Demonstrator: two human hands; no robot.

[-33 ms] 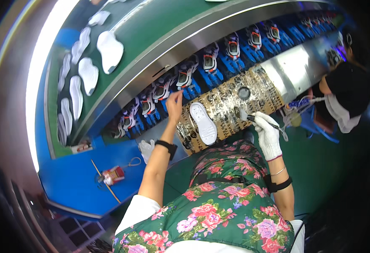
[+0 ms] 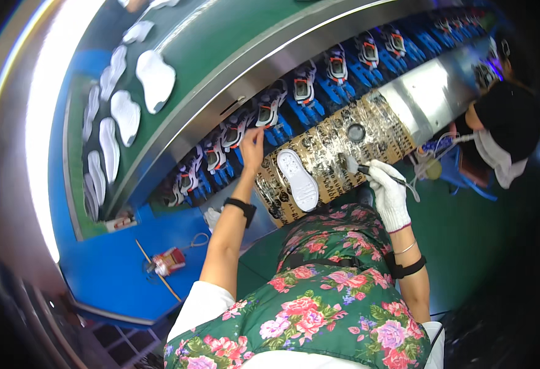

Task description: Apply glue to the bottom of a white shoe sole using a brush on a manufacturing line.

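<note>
My bare left hand [image 2: 251, 147] reaches to the row of shoes, its fingers closed at the near end of a white-and-grey shoe [image 2: 268, 111] with orange trim. The exact grip is partly hidden. In my white-gloved right hand [image 2: 388, 187] is a brush [image 2: 359, 166], its bristles over the brown, tape-covered work surface [image 2: 331, 144]. Between my hands a white shoe sole [image 2: 298, 180] lies lengthwise on that surface. A small round dark dish [image 2: 356, 133] sits beyond the brush.
More shoes stand on blue holders [image 2: 342, 91] along the line. White soles [image 2: 156, 80] lie on the green upper belt behind a metal rail [image 2: 220, 104]. A blue table [image 2: 110, 264] at left bears a red-and-white item [image 2: 169, 261] and a thin stick. Another person [image 2: 510, 123] is at right.
The view has shifted slightly, so the blue table's things sit a little further right and lower. Both hands keep nearly the same pose, the brush still in my right.
</note>
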